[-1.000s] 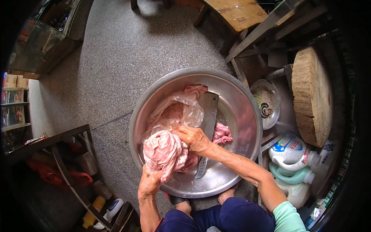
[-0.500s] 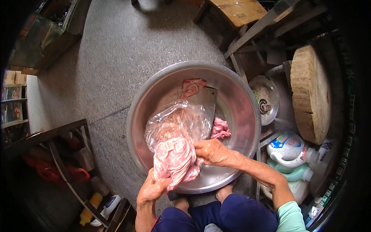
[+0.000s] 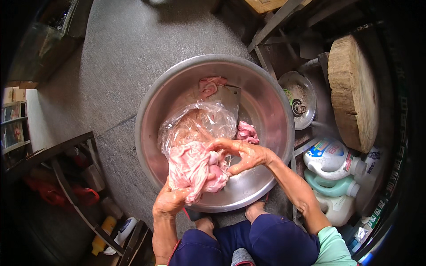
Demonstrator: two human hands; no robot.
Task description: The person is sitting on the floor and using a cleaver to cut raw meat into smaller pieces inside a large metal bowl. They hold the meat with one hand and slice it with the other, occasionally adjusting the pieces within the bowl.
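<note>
A folded, pale pink lump of raw meat, tripe-like [image 3: 191,170], is held up over the near side of a large metal basin [image 3: 257,186]. My left hand [image 3: 169,199] grips its lower left, the fingers partly hidden beneath it. On its right side my right hand [image 3: 242,155] curves thumb and fingers round the edge and pinches it. Behind the lump, a clear plastic bag [image 3: 195,126] with pinkish contents lies in the basin. A cleaver blade [image 3: 230,98] rests beyond the bag. Smaller raw meat pieces lie at the far wall [image 3: 212,85] and right of the bag [image 3: 247,132].
To the right are a metal bowl [image 3: 306,95] with small items, a thick round wooden chopping block [image 3: 350,93] on edge, and several plastic jugs [image 3: 328,159]. A dark shelf [image 3: 73,195] with bottles stands at the left. A wooden stool [image 3: 266,4] is at the far edge.
My right hand has spread its thumb and fingers wider around the meat's right edge. The meat's folds have shifted and opened out. The whole view has shifted slightly.
</note>
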